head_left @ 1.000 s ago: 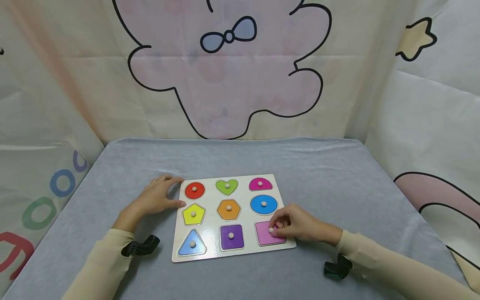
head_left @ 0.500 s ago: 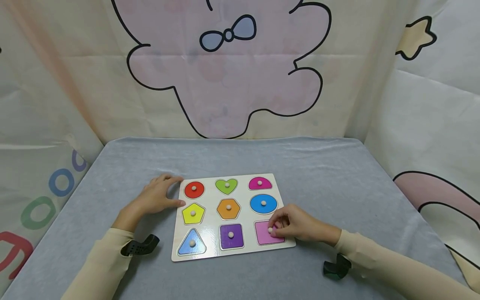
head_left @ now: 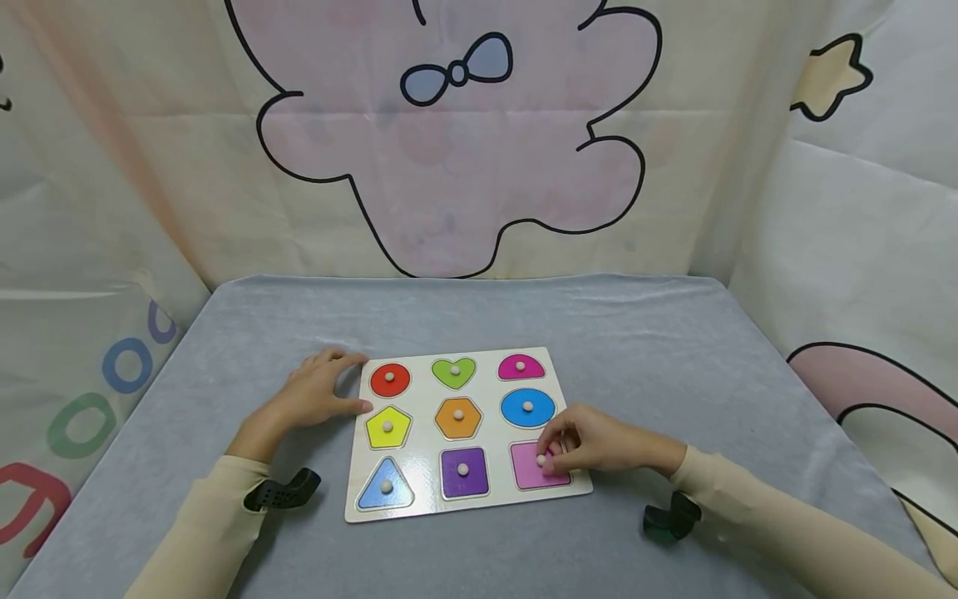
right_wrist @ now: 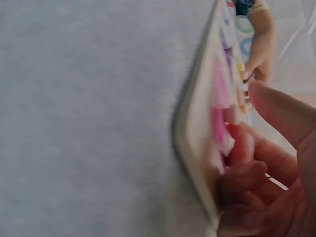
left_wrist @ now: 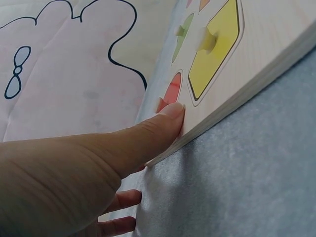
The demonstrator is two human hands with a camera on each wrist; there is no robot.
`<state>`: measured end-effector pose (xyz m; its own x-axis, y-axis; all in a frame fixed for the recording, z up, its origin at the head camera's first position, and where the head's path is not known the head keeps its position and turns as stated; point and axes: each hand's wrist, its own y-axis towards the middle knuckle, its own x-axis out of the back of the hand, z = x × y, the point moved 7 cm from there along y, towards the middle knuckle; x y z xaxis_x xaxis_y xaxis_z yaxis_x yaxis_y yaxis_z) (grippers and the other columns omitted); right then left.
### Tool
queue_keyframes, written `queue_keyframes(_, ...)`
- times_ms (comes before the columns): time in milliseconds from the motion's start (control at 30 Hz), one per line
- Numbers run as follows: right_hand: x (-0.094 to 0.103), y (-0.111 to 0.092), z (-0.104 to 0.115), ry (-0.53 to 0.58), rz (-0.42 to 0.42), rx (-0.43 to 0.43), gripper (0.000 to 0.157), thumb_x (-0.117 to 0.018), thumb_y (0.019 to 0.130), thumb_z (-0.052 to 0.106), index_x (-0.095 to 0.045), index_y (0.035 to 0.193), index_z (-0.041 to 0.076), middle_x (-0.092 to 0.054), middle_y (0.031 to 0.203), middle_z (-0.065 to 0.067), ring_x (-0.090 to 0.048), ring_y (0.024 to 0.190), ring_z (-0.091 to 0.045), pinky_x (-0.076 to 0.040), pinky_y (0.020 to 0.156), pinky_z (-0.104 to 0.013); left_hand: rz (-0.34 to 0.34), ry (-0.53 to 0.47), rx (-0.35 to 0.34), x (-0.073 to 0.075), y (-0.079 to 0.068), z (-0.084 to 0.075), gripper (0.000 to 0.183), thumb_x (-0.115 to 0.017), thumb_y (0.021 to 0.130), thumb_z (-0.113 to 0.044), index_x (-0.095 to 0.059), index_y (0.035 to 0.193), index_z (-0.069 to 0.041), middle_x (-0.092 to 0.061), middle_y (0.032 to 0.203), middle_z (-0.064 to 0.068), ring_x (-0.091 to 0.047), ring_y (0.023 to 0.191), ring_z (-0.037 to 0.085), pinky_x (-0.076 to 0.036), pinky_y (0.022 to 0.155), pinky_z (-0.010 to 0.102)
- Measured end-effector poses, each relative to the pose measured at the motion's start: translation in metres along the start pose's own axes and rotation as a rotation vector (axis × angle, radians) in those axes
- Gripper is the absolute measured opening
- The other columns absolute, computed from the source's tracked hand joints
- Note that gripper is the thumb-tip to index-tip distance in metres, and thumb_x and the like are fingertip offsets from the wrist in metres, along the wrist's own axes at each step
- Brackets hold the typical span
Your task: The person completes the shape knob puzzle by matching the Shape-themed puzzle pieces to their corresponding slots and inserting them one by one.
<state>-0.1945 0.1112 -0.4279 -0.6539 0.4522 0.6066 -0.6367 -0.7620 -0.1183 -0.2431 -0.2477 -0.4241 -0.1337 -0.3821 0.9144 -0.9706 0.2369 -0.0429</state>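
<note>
A white wooden knob puzzle board (head_left: 419,491) lies flat on the cloth, its shaped pieces sitting in their recesses. At its left edge rests my left hand (head_left: 310,395), thumb on the rim and index fingertip at the far corner; the left wrist view shows the thumb (left_wrist: 148,136) fairly straight near the red piece (left_wrist: 173,89). My right hand (head_left: 599,441) has thumb and curled fingers at the knob of the pink square puzzle piece (head_left: 527,474), near right, seemingly pinching it. Blur in the right wrist view hides the exact contact; fingers (right_wrist: 242,148) hover close beside the knob.
Other pieces on the board are a yellow pentagon (head_left: 397,437), an orange hexagon (head_left: 459,428), a blue oval (head_left: 516,399) and a purple square (head_left: 464,487). A grey-blue cloth (head_left: 636,341) covers the table. Printed curtains (head_left: 449,166) stand behind and at both sides.
The right forearm and wrist have shifted slightly while the fingertips stay at the pink piece's knob. The left hand and the board keep their places.
</note>
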Motion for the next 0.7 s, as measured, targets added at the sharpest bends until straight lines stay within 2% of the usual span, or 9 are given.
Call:
queue_keyframes(100, 0.005, 0.002, 0.000, -0.017, -0.007, -0.004, 0.016, -0.077, 0.090, 0.024, -0.077, 0.099, 0.012, -0.062, 0.074, -0.001, -0.053, 0.064, -0.004, -0.044, 0.057, -0.017, 0.000, 0.001, 0.004, 0.000, 0.001, 0.000, 0.080, -0.082, 0.081, -0.044, -0.051, 0.147, -0.011, -0.045, 0.148, 0.027, -0.042, 0.131, 0.050, -0.036, 0.104, 0.072)
queue_keyframes(200, 0.012, 0.005, 0.000, -0.024, -0.051, -0.018, 0.016, -0.074, 0.092, 0.023, -0.077, 0.103, 0.011, -0.063, 0.079, 0.001, -0.053, 0.067, -0.007, -0.045, 0.060, -0.018, 0.006, -0.001, 0.006, 0.000, 0.000, 0.001, 0.080, -0.082, 0.081, -0.044, -0.051, 0.147, -0.011, -0.045, 0.148, 0.026, -0.042, 0.131, 0.049, -0.036, 0.104, 0.072)
queue_keyframes(500, 0.036, 0.018, 0.010, 0.030, -0.177, 0.020, 0.021, -0.070, 0.095, 0.017, -0.075, 0.108, 0.001, -0.067, 0.082, -0.014, -0.050, 0.066, -0.012, -0.040, 0.059, -0.021, 0.018, -0.005, 0.013, -0.001, 0.001, 0.002, 0.080, -0.082, 0.081, -0.044, -0.050, 0.148, -0.012, -0.045, 0.149, 0.026, -0.042, 0.131, 0.048, -0.036, 0.105, 0.071)
queue_keyframes(700, 0.042, 0.026, 0.011, 0.023, -0.211, 0.011, 0.022, -0.068, 0.096, 0.016, -0.073, 0.110, 0.000, -0.069, 0.090, -0.015, -0.051, 0.068, -0.011, -0.041, 0.061, -0.020, 0.022, -0.002, 0.011, -0.001, 0.001, 0.002, 0.080, -0.081, 0.082, -0.046, -0.050, 0.148, -0.013, -0.044, 0.149, 0.025, -0.041, 0.132, 0.048, -0.036, 0.105, 0.071)
